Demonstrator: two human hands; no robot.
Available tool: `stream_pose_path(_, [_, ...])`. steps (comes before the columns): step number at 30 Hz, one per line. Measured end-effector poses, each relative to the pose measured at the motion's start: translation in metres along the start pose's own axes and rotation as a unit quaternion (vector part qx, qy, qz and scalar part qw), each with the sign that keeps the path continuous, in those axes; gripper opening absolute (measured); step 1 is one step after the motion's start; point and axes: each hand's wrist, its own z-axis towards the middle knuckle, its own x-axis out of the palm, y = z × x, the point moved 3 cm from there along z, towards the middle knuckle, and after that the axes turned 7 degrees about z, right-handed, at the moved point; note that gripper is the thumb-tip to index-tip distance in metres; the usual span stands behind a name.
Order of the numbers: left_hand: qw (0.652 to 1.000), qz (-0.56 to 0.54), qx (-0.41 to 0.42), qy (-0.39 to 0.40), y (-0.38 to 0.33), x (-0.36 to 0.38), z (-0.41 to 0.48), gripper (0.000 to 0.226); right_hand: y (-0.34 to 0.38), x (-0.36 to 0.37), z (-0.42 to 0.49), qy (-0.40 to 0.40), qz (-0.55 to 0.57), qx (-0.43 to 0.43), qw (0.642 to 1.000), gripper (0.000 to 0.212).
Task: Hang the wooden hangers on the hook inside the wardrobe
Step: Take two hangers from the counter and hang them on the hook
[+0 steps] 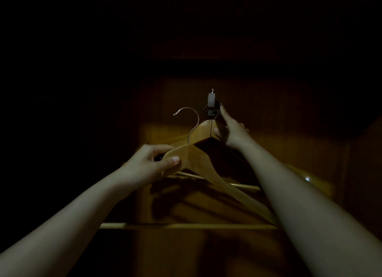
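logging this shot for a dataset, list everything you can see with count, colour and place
near hanger: 1, light yellow-brown wood with a metal hook, front centre, its hook free in the air
far hanger: 1, same wood, behind the near one, its wire up at the wardrobe hook; too dark to tell if it is on yet
wardrobe hook: 1, grey metal, on the back panel, upper centre
back panel: 1, dark brown wood, behind everything
left hand: 1, grips the near hanger's left shoulder
right hand: 1, holds the far hanger's top, a finger reaching up beside the wardrobe hook
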Motion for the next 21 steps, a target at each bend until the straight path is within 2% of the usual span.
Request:
stream_pose_path(9, [0.999,-0.016,-0.022,-0.021,-0.001,0.003,-0.026,0.015,0.0,-0.005,-0.03,0.002,-0.167,0.011,0.986,0.069])
stream_pose_path(15, [1.0,-0.008,-0.011,-0.014,-0.007,-0.001,-0.042,0.016,0.009,-0.012,-0.046,0.02,-0.336,0.006,0.942,0.07])
stream_pose_path(18, [1.0,-0.007,0.007,-0.015,-0.014,-0.004,-0.045,0.016,0.007,-0.021,-0.059,0.007,-0.361,-0.023,0.932,0.072])
stream_pose_path(21, [1.0,0.002,0.019,-0.014,-0.021,-0.002,-0.045,0.016,0.001,-0.031,-0.075,-0.02,-0.333,-0.03,0.942,0.067])
